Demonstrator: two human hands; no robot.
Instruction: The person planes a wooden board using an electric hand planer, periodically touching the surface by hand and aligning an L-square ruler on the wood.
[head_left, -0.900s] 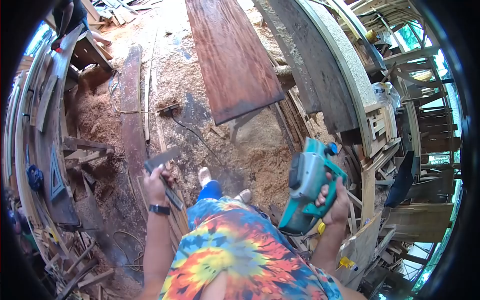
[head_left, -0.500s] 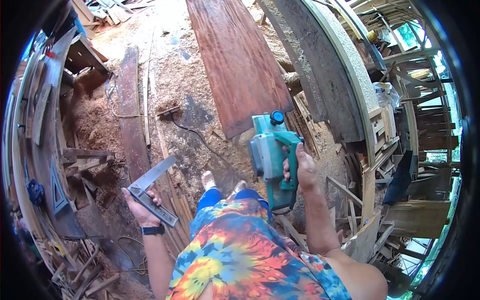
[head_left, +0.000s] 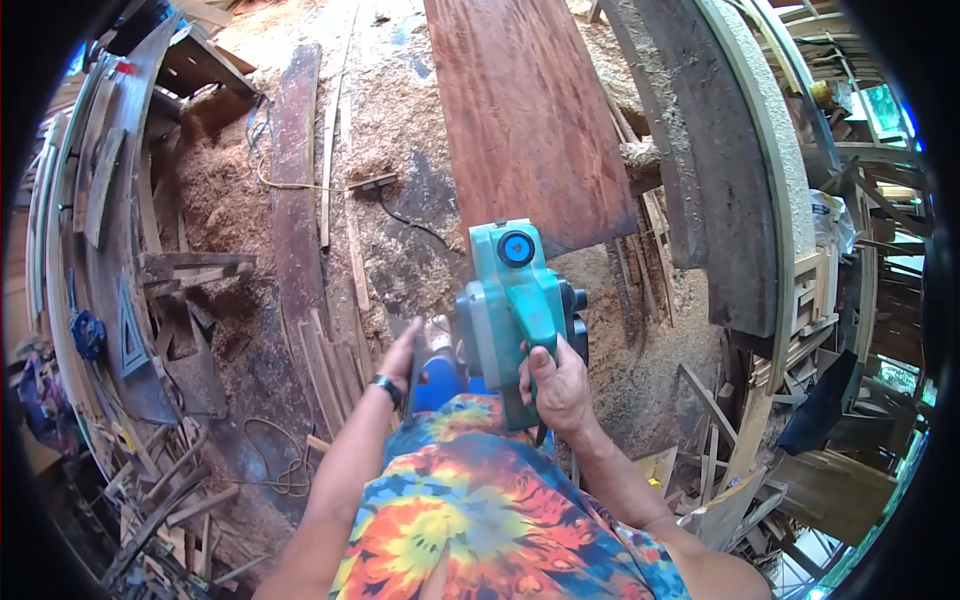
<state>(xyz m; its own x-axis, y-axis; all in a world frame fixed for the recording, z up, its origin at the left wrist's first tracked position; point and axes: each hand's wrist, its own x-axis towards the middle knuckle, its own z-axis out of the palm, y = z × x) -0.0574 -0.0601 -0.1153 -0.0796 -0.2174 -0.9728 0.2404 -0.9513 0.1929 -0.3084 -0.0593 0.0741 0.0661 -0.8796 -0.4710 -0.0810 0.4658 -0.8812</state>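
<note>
A teal electric hand planer (head_left: 500,300) is held up in front of my body, its blue round knob facing me. My right hand (head_left: 562,393) is wrapped around its rear handle. To the left of the planer, my left hand (head_left: 401,358) grips a metal try square (head_left: 412,375), now seen nearly edge-on and partly hidden by the hand. Beyond the planer lies a wide reddish-brown wooden slab (head_left: 535,120); the planer overlaps its near end in view, apparently held above and in front of it.
Wood shavings (head_left: 385,270) cover the floor. A power cord with a connector (head_left: 373,183) lies left of the slab. Dark thick planks (head_left: 725,190) stand at the right. On the left bench are a blue set square (head_left: 130,335) and several boards. Scrap wood (head_left: 180,500) is piled at lower left.
My right hand has brought the planer leftward and turned it so its knob faces me. My left hand has moved right with the try square, turning it edge-on beside the planer.
</note>
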